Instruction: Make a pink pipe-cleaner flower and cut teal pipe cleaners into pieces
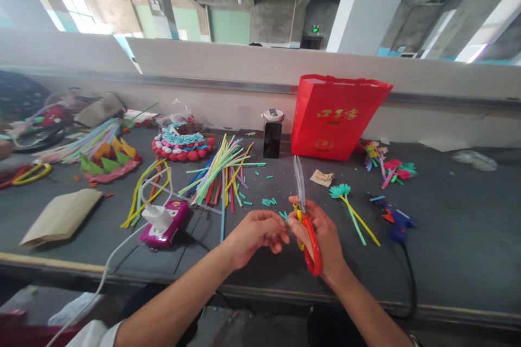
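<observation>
In my right hand (323,236) is a pair of scissors (300,179) with red and yellow handles, its blades pointing up and away from me and almost closed. My left hand (260,230) is just left of it, fingers curled and fingertips close together. What those fingertips hold, if anything, is too small to make out. Short teal straw pieces (269,202) lie scattered on the dark table (260,276) beyond my hands. A teal paper-like flower (340,191) with yellow and green straw stems lies right of my right hand.
A bundle of coloured straws (222,173) lies left of centre, behind a purple power strip (165,225) with a white plug. A red bag (337,119) and a phone (272,140) against a cup stand at the back. A blue glue gun (396,222) with a black cord lies right.
</observation>
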The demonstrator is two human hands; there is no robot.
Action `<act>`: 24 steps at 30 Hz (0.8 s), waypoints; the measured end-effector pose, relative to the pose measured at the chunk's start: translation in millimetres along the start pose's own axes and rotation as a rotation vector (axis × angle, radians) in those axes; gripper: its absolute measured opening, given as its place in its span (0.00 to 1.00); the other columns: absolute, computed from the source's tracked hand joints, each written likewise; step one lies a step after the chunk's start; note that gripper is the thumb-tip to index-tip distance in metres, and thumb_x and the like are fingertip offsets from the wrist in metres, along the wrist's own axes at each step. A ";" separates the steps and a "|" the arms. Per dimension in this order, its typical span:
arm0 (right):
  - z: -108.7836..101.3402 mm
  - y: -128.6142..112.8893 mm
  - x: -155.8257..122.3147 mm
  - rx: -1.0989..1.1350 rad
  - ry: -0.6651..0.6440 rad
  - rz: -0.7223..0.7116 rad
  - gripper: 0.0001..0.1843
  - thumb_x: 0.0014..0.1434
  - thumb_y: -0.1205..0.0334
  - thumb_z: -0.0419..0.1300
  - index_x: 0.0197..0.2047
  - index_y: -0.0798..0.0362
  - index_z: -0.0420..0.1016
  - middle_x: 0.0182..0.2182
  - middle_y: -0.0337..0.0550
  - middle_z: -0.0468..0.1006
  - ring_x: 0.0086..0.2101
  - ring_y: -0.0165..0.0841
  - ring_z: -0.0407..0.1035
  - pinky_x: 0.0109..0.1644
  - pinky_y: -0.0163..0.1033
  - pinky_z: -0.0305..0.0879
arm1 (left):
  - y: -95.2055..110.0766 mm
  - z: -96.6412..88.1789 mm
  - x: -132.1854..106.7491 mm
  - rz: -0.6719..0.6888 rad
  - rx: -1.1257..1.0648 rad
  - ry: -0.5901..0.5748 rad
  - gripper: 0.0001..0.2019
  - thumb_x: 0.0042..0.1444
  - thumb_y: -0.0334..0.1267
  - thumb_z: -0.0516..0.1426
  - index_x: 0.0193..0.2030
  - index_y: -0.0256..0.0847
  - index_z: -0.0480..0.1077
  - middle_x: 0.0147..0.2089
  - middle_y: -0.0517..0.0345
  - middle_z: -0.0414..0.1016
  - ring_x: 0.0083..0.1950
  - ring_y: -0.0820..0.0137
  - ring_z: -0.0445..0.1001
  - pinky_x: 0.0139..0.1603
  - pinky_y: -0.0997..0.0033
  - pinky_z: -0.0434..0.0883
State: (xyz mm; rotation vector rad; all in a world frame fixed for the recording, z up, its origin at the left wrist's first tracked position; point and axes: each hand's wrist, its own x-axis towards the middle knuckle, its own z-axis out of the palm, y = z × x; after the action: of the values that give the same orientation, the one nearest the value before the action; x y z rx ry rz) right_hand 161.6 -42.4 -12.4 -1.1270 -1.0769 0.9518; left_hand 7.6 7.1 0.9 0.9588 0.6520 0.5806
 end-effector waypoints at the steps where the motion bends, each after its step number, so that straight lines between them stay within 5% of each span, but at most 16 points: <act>1: -0.5 -0.4 -0.2 0.000 -0.006 -0.003 0.23 0.51 0.59 0.65 0.52 0.52 0.71 0.29 0.35 0.76 0.17 0.23 0.62 0.19 0.29 0.59 | -0.3 -0.5 -0.1 -0.009 -0.023 -0.018 0.07 0.49 0.37 0.63 0.31 0.36 0.72 0.27 0.52 0.78 0.21 0.75 0.71 0.26 0.76 0.68; 10: 1.2 -3.6 -2.0 -0.047 0.004 -0.017 0.24 0.54 0.55 0.64 0.53 0.52 0.70 0.29 0.36 0.75 0.20 0.25 0.65 0.22 0.31 0.63 | -0.2 -1.4 1.4 -0.004 -0.155 -0.028 0.06 0.47 0.34 0.64 0.29 0.35 0.72 0.24 0.55 0.76 0.21 0.76 0.70 0.25 0.77 0.67; 14: 1.2 5.6 -2.7 -0.352 0.107 -0.090 0.22 0.57 0.55 0.61 0.53 0.54 0.71 0.32 0.41 0.77 0.29 0.31 0.71 0.33 0.35 0.69 | 2.0 -0.9 2.7 0.180 -0.228 0.117 0.04 0.48 0.33 0.64 0.30 0.36 0.72 0.27 0.57 0.76 0.25 0.76 0.71 0.30 0.78 0.68; 18: 3.7 15.0 -8.0 -0.630 0.060 -0.194 0.20 0.58 0.59 0.59 0.54 0.52 0.70 0.38 0.43 0.79 0.34 0.34 0.73 0.41 0.38 0.70 | 3.9 -1.0 3.4 0.282 -0.262 0.222 0.04 0.51 0.34 0.64 0.31 0.37 0.72 0.30 0.58 0.77 0.29 0.76 0.72 0.34 0.78 0.69; 24: 11.4 23.1 -14.3 -0.882 0.051 -0.358 0.19 0.59 0.63 0.57 0.54 0.51 0.70 0.42 0.46 0.79 0.41 0.39 0.74 0.46 0.43 0.70 | 0.3 -0.7 4.6 0.377 -0.297 0.262 0.05 0.51 0.34 0.65 0.31 0.38 0.72 0.31 0.59 0.76 0.32 0.75 0.73 0.38 0.76 0.69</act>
State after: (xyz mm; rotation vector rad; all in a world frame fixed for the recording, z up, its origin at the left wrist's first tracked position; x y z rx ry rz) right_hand 146.2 -49.5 -36.4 -1.5628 -1.6529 0.1284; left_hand 10.1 10.8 -0.3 0.7334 0.5973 1.1189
